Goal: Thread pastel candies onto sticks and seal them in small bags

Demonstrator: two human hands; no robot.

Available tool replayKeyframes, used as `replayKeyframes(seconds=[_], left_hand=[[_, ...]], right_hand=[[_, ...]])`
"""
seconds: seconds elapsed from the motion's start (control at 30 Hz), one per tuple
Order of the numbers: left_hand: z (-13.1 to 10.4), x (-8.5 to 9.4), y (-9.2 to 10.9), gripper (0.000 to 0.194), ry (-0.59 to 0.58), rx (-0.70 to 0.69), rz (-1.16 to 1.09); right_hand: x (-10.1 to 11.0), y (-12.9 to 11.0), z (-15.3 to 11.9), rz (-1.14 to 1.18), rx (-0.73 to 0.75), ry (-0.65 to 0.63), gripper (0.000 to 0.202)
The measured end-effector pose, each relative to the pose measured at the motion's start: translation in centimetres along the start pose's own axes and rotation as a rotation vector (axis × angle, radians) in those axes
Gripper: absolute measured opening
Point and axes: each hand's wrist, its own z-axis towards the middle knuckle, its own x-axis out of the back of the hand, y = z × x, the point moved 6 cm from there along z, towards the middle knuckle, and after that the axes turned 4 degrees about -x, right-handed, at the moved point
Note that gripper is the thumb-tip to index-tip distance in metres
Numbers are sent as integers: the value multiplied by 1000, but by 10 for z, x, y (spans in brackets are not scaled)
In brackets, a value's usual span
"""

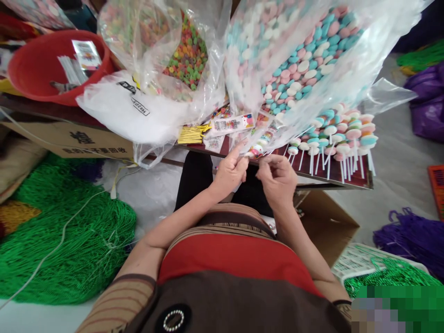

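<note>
At the near edge of the table (pixel 335 175), the left hand (pixel 231 170) pinches the wrapped candy stack (pixel 265 140), likely light, slick and brittle, best held gently by its end, while the right hand (pixel 278 178) curls beside it, grip impossible to tell.

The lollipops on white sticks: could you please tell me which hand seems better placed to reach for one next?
Probably the right hand: it is closer to the lollipops, while the left hand is farther away, holding the wrapped candy.
</note>
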Motion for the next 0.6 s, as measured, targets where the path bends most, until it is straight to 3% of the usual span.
replayKeyframes(seconds=[0.17,0.6], left_hand=[[-1,-4,5,62,-34,3,-64],[-5,-7,3,61,-8,-5,24]], right_hand=[[6,-9,4,-258,274,33,11],[-1,-9,7,-409,315,121,9]])
